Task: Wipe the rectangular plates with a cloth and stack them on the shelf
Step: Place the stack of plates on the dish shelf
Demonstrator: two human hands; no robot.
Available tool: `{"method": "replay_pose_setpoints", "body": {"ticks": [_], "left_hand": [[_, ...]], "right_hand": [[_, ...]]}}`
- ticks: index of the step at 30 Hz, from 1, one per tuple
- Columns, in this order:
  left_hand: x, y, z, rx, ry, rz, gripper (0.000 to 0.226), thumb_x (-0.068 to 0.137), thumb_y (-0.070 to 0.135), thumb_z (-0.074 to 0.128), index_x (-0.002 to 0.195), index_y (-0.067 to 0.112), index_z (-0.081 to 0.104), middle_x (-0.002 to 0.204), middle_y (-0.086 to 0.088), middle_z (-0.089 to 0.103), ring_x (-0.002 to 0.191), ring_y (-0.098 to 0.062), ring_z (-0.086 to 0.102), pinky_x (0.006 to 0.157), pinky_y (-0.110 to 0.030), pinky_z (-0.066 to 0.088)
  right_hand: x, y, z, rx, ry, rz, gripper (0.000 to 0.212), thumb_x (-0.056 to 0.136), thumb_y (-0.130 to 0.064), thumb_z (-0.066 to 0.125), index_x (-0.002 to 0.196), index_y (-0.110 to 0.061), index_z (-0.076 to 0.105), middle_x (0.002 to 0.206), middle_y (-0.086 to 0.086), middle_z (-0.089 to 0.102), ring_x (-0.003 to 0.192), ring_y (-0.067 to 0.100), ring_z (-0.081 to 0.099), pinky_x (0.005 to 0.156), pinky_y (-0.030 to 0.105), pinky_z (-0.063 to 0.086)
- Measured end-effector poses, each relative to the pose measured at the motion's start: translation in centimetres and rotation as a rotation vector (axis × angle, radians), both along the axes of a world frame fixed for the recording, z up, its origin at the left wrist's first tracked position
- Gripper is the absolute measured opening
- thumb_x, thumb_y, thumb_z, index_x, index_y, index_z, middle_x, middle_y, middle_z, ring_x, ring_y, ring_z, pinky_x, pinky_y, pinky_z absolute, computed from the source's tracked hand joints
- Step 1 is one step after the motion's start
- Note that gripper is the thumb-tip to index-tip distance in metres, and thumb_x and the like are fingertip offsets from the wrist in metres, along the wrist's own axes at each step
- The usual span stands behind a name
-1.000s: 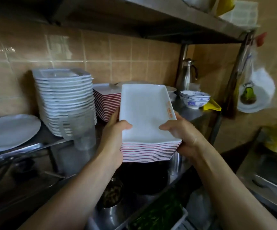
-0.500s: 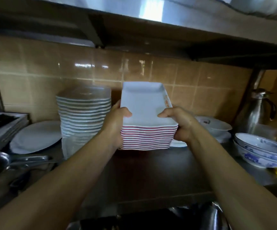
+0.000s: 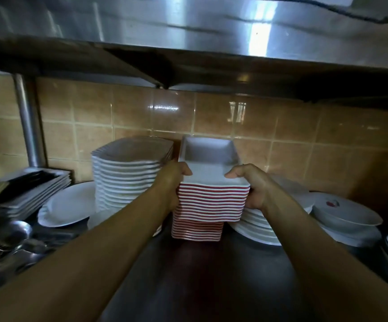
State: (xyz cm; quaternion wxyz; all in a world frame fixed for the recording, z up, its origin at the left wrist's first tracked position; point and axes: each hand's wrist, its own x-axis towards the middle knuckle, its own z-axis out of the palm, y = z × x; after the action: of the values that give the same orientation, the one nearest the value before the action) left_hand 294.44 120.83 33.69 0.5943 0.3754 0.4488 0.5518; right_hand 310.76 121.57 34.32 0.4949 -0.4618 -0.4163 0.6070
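A stack of white rectangular plates with red rims [image 3: 212, 201] sits in the middle of the shelf view, gripped at both short sides. My left hand [image 3: 172, 182] holds its left edge with the thumb over the top plate. My right hand [image 3: 251, 184] holds the right edge the same way. This stack rests on or just above a second red-rimmed stack [image 3: 196, 231] standing on the dark metal shelf [image 3: 200, 280]; whether they touch I cannot tell. No cloth is in view.
A tall pile of white plates [image 3: 125, 175] stands close on the left, with a round white plate [image 3: 68, 205] and dark trays [image 3: 28, 189] beyond. Round plates [image 3: 255, 228] and bowls [image 3: 346, 214] crowd the right. A steel upper shelf [image 3: 188, 31] hangs low overhead; tiled wall behind.
Both hands carried the held stack forward and deeper onto the shelf, over the other red-rimmed stack. The view moved closer and tilted up under the upper shelf.
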Motion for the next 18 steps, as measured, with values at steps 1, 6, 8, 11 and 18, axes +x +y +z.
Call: {"method": "replay_pose_setpoints", "body": {"ticks": [1,6,8,11,18], "left_hand": [[0.0,0.2,0.0,-0.01,-0.002,-0.002,0.015,0.081,0.001,0.044,0.077,0.009,0.056,0.063,-0.008,0.059,0.054,-0.024,0.057,0.045,-0.024,0.049],[-0.5,1.1,0.2,-0.068,0.042,-0.024,0.012,0.08,0.004,0.046,0.075,0.008,0.056,0.06,-0.009,0.058,0.043,-0.023,0.057,0.039,-0.024,0.049],[-0.7,1.2,0.4,-0.093,0.073,-0.046,0.012,0.079,0.005,0.046,0.072,0.007,0.054,0.049,-0.008,0.058,0.034,-0.021,0.056,0.039,-0.025,0.05],[-0.9,1.3,0.7,-0.132,0.145,-0.059,0.012,0.078,0.009,0.047,0.067,0.009,0.05,0.038,-0.004,0.053,0.032,-0.02,0.054,0.044,-0.025,0.048],[-0.4,1.1,1.3,-0.043,0.138,-0.054,0.014,0.082,-0.003,0.042,0.07,0.002,0.048,0.052,-0.012,0.057,0.039,-0.024,0.058,0.04,-0.022,0.047]], "right_hand": [[0.0,0.1,0.0,-0.003,-0.002,-0.004,0.036,0.08,-0.001,0.046,0.114,-0.002,0.057,0.088,0.018,0.064,0.074,0.031,0.061,0.065,0.032,0.048],[-0.2,0.2,0.0,-0.014,0.033,-0.002,0.035,0.081,-0.003,0.045,0.113,-0.001,0.057,0.091,0.017,0.061,0.077,0.03,0.059,0.07,0.033,0.049],[0.0,-0.1,-0.1,0.005,0.07,0.038,0.03,0.084,-0.006,0.041,0.11,-0.001,0.056,0.089,0.016,0.06,0.076,0.027,0.058,0.072,0.034,0.048],[0.3,-1.0,-0.7,0.069,0.122,0.085,0.038,0.089,-0.013,0.041,0.123,0.001,0.053,0.101,0.018,0.062,0.085,0.028,0.06,0.079,0.038,0.049],[1.2,-4.4,-3.1,0.534,-0.302,0.098,0.097,0.074,-0.018,0.075,0.146,-0.041,0.015,0.13,-0.009,0.049,0.106,0.0,0.061,0.078,0.022,0.054]]}}
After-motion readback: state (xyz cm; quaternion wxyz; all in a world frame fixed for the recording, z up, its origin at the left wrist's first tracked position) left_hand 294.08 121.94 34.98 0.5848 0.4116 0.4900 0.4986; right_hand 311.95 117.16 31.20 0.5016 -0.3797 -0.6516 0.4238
